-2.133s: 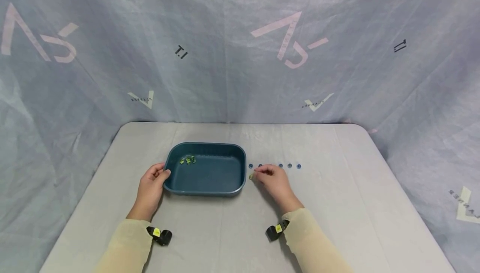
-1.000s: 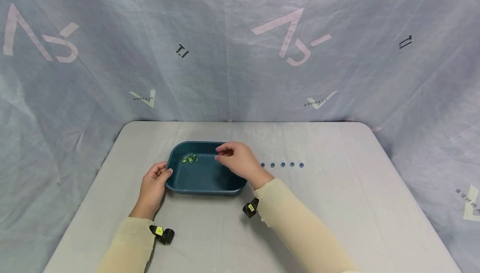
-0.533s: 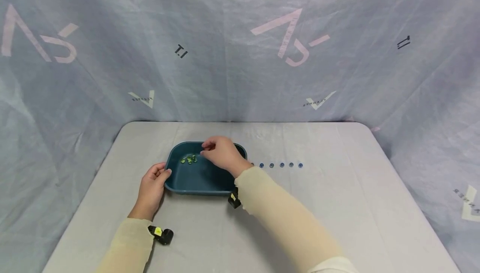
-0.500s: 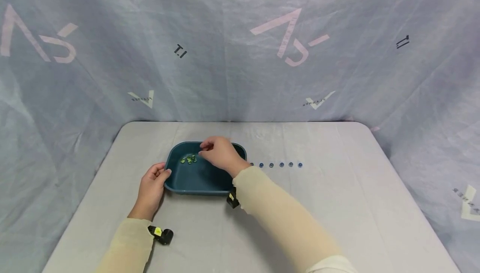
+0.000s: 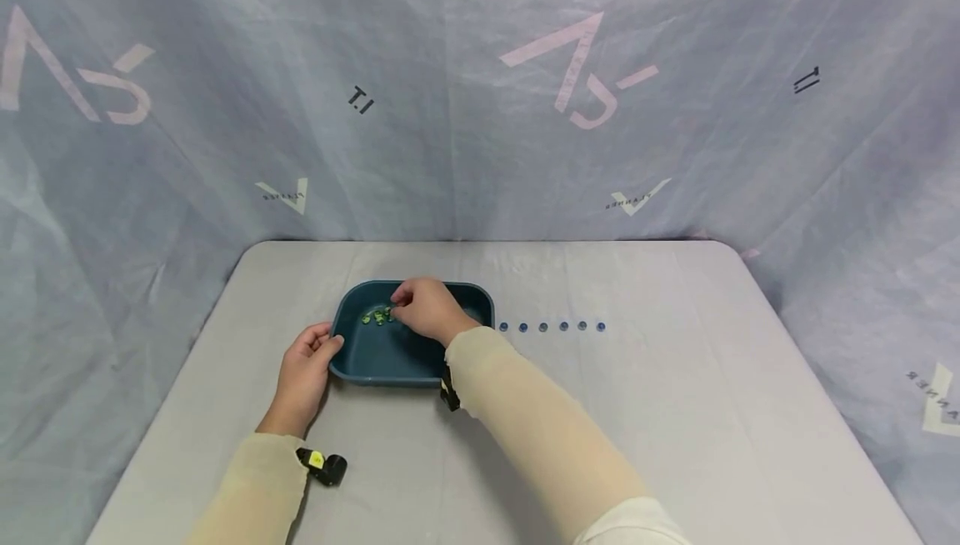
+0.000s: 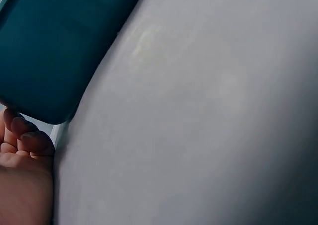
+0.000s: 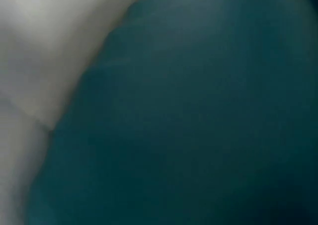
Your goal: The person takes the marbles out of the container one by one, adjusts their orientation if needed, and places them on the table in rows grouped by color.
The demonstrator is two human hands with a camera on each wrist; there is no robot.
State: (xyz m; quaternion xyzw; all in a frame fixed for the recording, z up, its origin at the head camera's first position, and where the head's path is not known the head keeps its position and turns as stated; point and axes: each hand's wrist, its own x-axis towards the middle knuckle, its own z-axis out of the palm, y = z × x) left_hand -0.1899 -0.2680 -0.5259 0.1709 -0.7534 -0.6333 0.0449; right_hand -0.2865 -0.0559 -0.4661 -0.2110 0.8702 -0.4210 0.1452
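A dark teal rectangular tray (image 5: 375,378) stands on the table, tilted in the left wrist view. My left hand (image 5: 302,374) grips its left rim, thumb on top and fingers outside. Several small green glass beads (image 5: 378,317) lie in a cluster at the tray's back left. Over the tray, my right hand (image 5: 426,309) pinches with thumb and forefinger at the right edge of that cluster. The small green bead between the fingertips is mostly hidden. In the right wrist view only the blurred tray (image 7: 189,111) and pale cloth show.
Small blue round beads (image 5: 564,327) form a row on the table (image 5: 675,412) right of the tray. A hanging grey printed cloth (image 5: 450,153) stands behind and at both sides. Each wrist wears a small black camera (image 5: 327,469).
My right hand has picked up a green bead beside the tray's right side and carried it left over the tray, then down to the cluster. The left hand stays on the rim.
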